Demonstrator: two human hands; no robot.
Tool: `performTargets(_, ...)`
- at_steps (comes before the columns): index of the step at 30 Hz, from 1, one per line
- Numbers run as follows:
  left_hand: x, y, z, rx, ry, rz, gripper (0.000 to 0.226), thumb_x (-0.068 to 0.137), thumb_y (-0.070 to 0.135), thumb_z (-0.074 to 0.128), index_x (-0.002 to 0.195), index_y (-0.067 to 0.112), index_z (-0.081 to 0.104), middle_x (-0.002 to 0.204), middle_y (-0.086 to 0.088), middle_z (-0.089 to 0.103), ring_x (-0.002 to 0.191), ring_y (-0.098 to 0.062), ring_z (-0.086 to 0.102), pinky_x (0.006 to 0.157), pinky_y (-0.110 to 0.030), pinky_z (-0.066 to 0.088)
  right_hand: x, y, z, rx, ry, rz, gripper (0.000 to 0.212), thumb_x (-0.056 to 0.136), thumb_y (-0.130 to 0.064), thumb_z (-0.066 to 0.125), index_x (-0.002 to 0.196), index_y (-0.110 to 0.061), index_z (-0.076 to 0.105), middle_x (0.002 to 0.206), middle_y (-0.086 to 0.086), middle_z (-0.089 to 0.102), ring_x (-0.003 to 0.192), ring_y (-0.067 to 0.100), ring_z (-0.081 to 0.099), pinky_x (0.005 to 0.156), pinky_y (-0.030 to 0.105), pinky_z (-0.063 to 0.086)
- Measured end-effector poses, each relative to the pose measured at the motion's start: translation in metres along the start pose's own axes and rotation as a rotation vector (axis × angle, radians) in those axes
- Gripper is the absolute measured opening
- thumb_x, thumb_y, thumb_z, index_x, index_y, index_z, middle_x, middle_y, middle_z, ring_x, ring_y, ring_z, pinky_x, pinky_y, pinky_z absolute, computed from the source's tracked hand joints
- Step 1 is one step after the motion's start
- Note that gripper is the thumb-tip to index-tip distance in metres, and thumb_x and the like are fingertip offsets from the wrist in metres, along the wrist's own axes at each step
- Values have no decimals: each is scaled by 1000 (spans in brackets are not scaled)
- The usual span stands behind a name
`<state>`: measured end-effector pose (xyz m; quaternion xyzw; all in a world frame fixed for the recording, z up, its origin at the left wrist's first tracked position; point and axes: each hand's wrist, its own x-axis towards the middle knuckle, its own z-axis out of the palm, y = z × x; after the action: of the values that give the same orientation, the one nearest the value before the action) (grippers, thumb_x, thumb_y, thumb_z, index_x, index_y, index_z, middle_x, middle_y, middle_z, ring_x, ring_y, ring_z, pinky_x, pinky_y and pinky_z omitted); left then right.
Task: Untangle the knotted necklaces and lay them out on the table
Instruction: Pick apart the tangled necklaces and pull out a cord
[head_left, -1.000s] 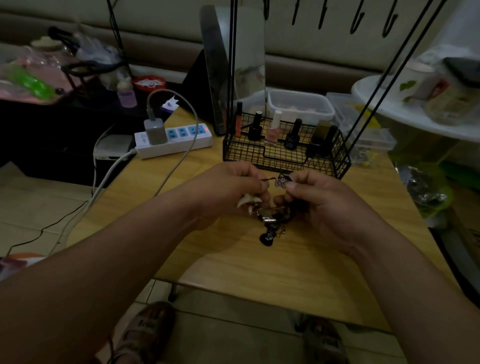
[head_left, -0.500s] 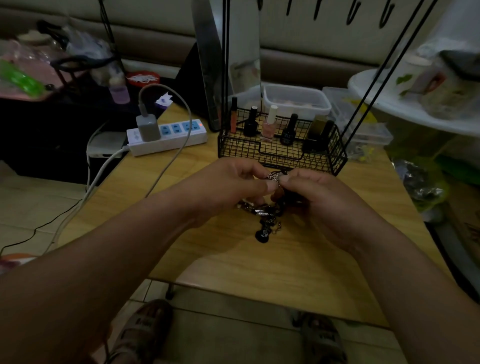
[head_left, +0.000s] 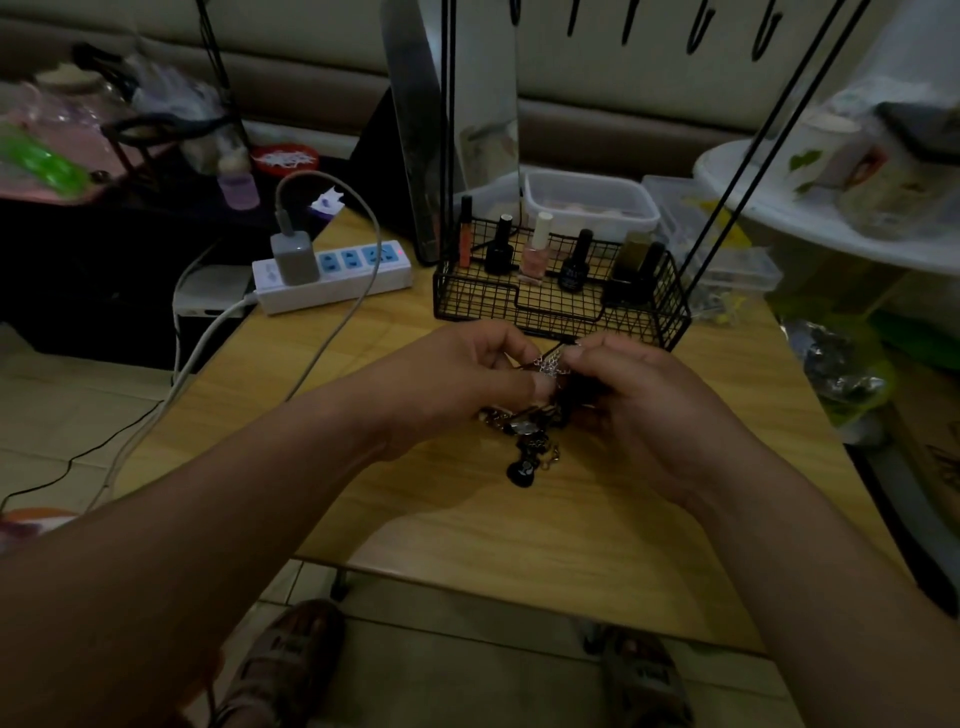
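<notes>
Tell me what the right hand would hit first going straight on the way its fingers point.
Probably the left hand, right past the knotted necklaces both hands pinch: the right hand points its fingers left at it. The wire basket behind looks off that line, though depth is unclear.

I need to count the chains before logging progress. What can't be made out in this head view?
- Number of necklaces: head view, dim light, fine strands bunched together, partly behind the left hand and right hand.
- The knot itself: covered by the pinching fingertips.
- Labels on the bottles in the wire basket: too small and dark.
</notes>
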<state>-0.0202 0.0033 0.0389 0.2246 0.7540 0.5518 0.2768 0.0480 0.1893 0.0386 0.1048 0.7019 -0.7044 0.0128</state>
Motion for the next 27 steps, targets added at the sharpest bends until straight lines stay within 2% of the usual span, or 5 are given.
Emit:
performTargets(3, 0, 0, -2, 9, 10, 6, 20, 92, 33, 76, 105, 18, 71, 102, -12, 76, 88, -12, 68, 84, -34, 49, -1, -1, -2, -41, -43, 6, 16, 99, -19, 61, 89, -13, 72, 94, 12, 73, 95, 28, 69, 91, 45, 54)
performTargets(7, 0, 0, -4, -81, -19, 23, 7, 99, 23, 68, 98, 16, 69, 94, -6, 74, 86, -9, 67, 79, -25, 54, -1, -1, -4, -105, -70, -1, 30, 99, -22, 61, 72, -25, 73, 81, 2, 70, 79, 16, 65, 67, 28, 48)
performTargets(16, 7, -3, -1, -234, 38, -22, 30, 104, 15, 50, 82, 19, 70, 107, -20, 74, 105, -38, 69, 95, -48, 49, 3, 1, -6, -148, -25, 2, 20, 96, -29, 59, 83, -25, 74, 91, 9, 77, 101, 32, 73, 103, 58, 50)
performTargets(22, 7, -2, 0, -261, 34, -5, 11, 103, 7, 53, 102, 8, 64, 90, -14, 73, 87, -26, 70, 80, -32, 56, 4, 3, -4, -95, -33, 5, 18, 102, -18, 58, 86, -15, 66, 81, 7, 72, 80, 25, 72, 77, 38, 54)
performTargets(27, 5, -2, 1, -98, -8, 17, 21, 98, 8, 66, 118, 6, 64, 106, -25, 73, 99, -31, 73, 89, -37, 53, 6, 3, -5, -112, -41, 13, 28, 100, -23, 62, 74, -25, 70, 77, 5, 69, 80, 27, 69, 86, 48, 51)
